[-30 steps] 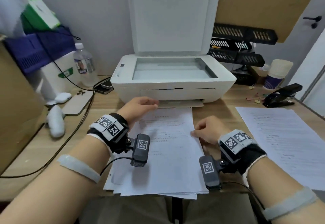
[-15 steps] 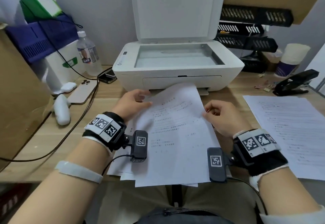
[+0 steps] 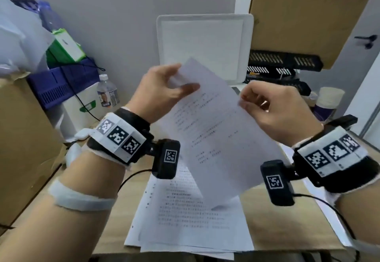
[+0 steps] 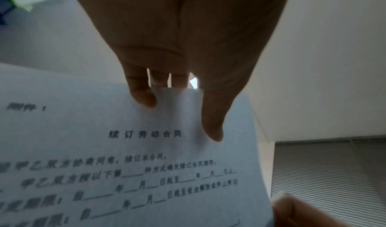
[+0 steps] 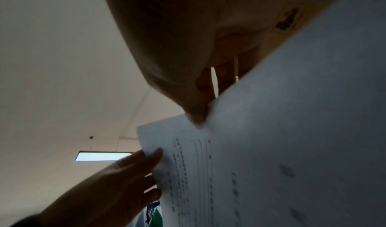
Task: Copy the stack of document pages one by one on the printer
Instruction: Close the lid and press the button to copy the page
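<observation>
1. Cardboard fills the far left: a brown box (image 3: 18, 138) stands well to the left of the left hand's fingers, with a blue crate (image 3: 59, 84) and a green-and-white carton (image 3: 65, 47) behind it.
2. Just left of those fingers and lower, a clear water bottle (image 3: 107, 93) stands against the wall.
3. Raised above the desk, the left hand (image 3: 158, 91) pinches the top left part of a printed page (image 3: 216, 130); the left-wrist view shows the thumb (image 4: 213, 115) lying on the printed face, one fingertip curled over the top edge and the other fingers behind the sheet.
4. Tilted and clear of the desk, the page hangs between the two hands, its lower edge dropping below both wrists.
5. Below the fingers of both hands, the stack of pages (image 3: 189, 220) lies fanned on the wooden desk (image 3: 127, 200).
6. Beyond the fingertips, the printer lid (image 3: 205, 41) stands open and upright against the wall; the page hides the scanner bed.
7. Fingers of the right hand (image 3: 275, 109) are curled in and pinch the page's right edge, the thumb tip on the printed side in the right-wrist view.
8. Right of and beyond those fingers, black mesh trays (image 3: 283, 66) sit under a brown board (image 3: 308, 14); a paper cup (image 3: 329, 101) stands farther right, and more white sheets (image 3: 320, 210) lie on the desk beneath the right wrist.
</observation>
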